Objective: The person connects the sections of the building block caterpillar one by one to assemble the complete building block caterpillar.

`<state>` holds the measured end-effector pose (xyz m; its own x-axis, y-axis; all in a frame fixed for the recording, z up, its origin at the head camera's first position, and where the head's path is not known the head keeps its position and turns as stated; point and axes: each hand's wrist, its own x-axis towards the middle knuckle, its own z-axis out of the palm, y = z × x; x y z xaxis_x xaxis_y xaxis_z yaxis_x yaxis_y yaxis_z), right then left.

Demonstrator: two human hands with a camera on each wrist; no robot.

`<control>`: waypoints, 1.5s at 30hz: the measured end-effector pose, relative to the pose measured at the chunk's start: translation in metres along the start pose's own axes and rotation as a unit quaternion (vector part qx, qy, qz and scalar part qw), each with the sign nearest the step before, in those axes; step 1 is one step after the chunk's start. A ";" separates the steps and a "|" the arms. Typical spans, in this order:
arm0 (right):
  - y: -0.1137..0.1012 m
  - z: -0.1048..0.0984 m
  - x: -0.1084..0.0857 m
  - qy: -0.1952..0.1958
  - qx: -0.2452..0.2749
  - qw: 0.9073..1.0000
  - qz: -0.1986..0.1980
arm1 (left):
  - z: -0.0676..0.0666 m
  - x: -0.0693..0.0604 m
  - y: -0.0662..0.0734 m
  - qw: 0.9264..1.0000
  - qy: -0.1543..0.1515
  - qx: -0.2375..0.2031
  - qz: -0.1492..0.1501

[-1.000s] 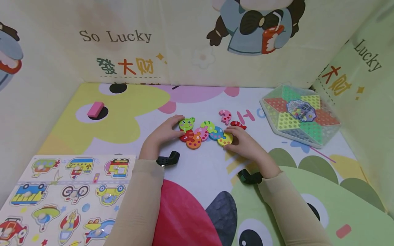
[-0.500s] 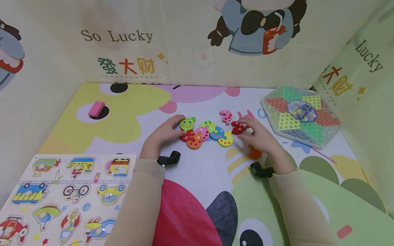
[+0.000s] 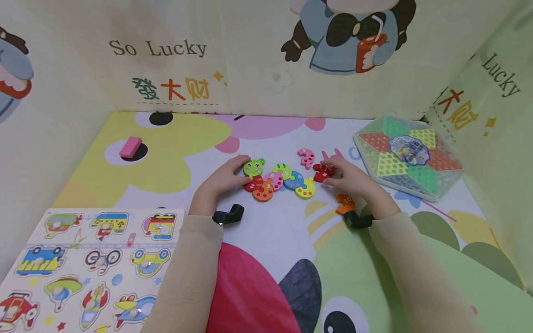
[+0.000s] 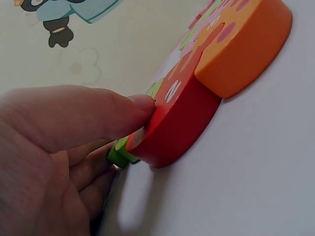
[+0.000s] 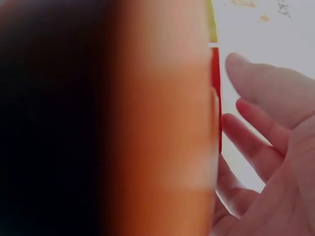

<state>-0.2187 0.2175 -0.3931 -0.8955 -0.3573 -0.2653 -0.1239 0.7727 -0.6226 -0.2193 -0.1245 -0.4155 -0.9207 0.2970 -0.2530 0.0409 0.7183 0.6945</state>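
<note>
A number caterpillar puzzle [image 3: 273, 181] of joined coloured pieces lies on the tabletop, with a green smiling head at its left end. My left hand [image 3: 218, 179] holds that end. In the left wrist view its thumb touches the red piece [image 4: 179, 115] marked 2, and its fingers curl beside the green head [image 4: 120, 155]. A loose red puzzle piece [image 3: 321, 172] lies right of the yellow end. My right hand [image 3: 350, 178] is at it, fingers spread and bent; the right wrist view shows a thin gap between thumb [image 5: 246, 71] and piece.
A loose orange piece [image 3: 344, 203] lies by the right wrist camera and blurs much of that wrist's view. Pink pieces [image 3: 306, 158] lie behind. A clear box [image 3: 410, 157] stands back right, a vehicle puzzle board [image 3: 91, 268] front left, a pink block [image 3: 131, 147] back left.
My right hand left the yellow end piece and moved right to the loose red one. Its wrist then shifted slightly right, baring more of the orange piece. The left hand stayed in place.
</note>
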 end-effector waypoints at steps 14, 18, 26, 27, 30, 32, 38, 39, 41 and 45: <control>-0.003 0.003 0.005 -0.015 -0.014 1.000 -0.003 | -0.001 -0.001 0.001 1.000 0.001 0.001 0.005; -0.005 0.003 0.000 0.002 -0.001 1.000 -0.006 | -0.001 -0.001 0.000 1.000 0.001 0.000 0.003; -0.011 0.004 -0.008 -0.015 0.059 0.998 -0.017 | -0.001 -0.002 0.002 1.000 0.003 -0.002 0.000; -0.012 0.003 -0.009 -0.021 0.069 0.997 -0.013 | -0.001 -0.002 0.003 1.000 0.003 -0.002 -0.001; -0.011 0.001 -0.011 -0.032 0.088 0.996 -0.005 | -0.001 -0.002 0.003 1.000 0.001 -0.002 -0.003; -0.011 0.001 -0.012 -0.042 0.089 0.995 -0.008 | -0.002 -0.003 0.003 1.000 0.001 0.001 -0.003; -0.009 0.003 -0.011 -0.062 0.095 0.993 -0.021 | -0.002 -0.002 0.002 1.000 0.001 0.001 0.002; -0.009 0.004 -0.011 -0.063 0.098 0.993 -0.019 | -0.001 -0.002 0.002 1.000 0.001 0.000 0.002; -0.009 0.004 -0.010 -0.064 0.103 0.993 -0.015 | -0.001 -0.002 0.002 1.000 0.000 0.000 0.002; -0.009 0.003 -0.007 -0.059 0.109 0.992 -0.003 | -0.001 -0.001 0.002 1.000 0.000 0.001 0.002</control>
<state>-0.2099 0.2119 -0.3882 -0.8372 -0.4300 -0.3379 -0.0221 0.6438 -0.7648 -0.2185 -0.1239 -0.4128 -0.9209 0.2993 -0.2498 0.0449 0.7178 0.6948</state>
